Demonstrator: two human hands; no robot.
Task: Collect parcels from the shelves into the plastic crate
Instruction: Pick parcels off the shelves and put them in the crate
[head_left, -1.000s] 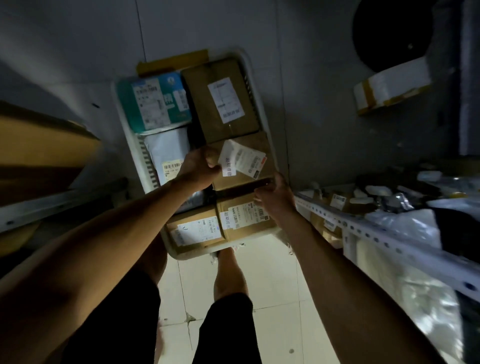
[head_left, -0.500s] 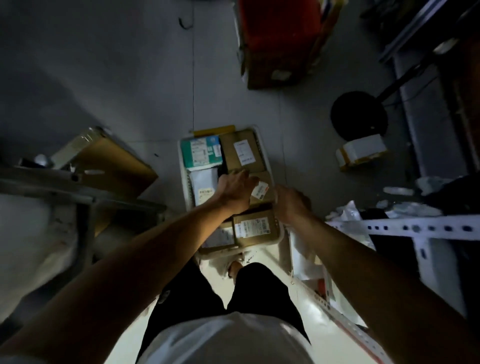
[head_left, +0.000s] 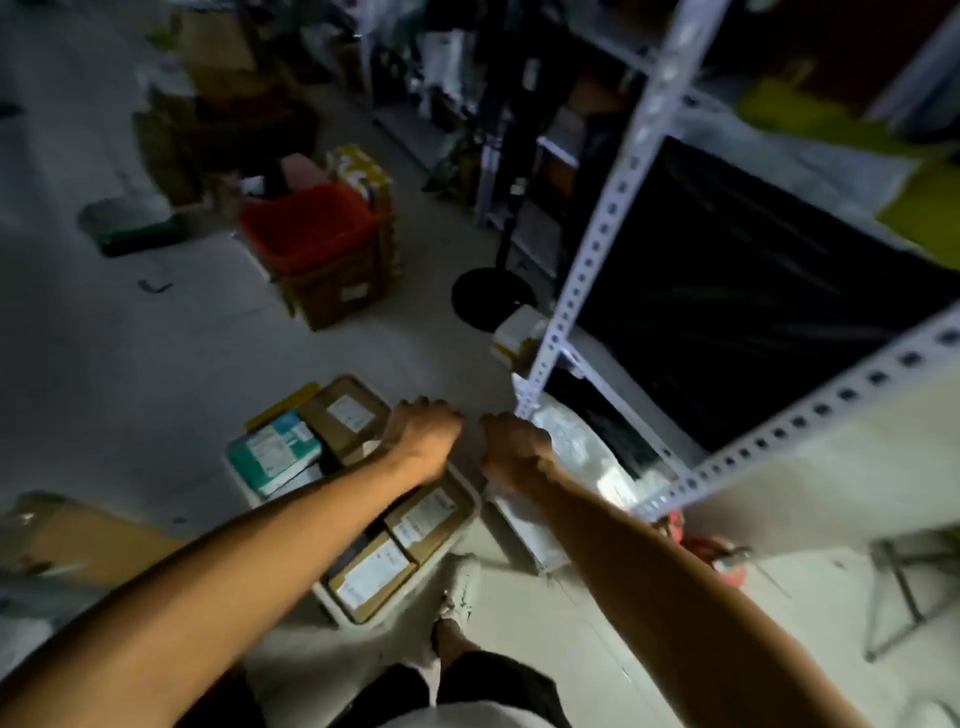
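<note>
Where shelf post (head_left: 602, 223) rises, red bin (head_left: 306, 223).

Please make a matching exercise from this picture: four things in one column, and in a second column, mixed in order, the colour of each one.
Things:
1. bin on the cardboard box
2. parcel at the far left of the plastic crate
3. round stand base on the floor
4. shelf upright with holes

Colours:
A. black
B. white
C. red
D. teal

Right pairs: 1-C, 2-D, 3-A, 4-B
</note>
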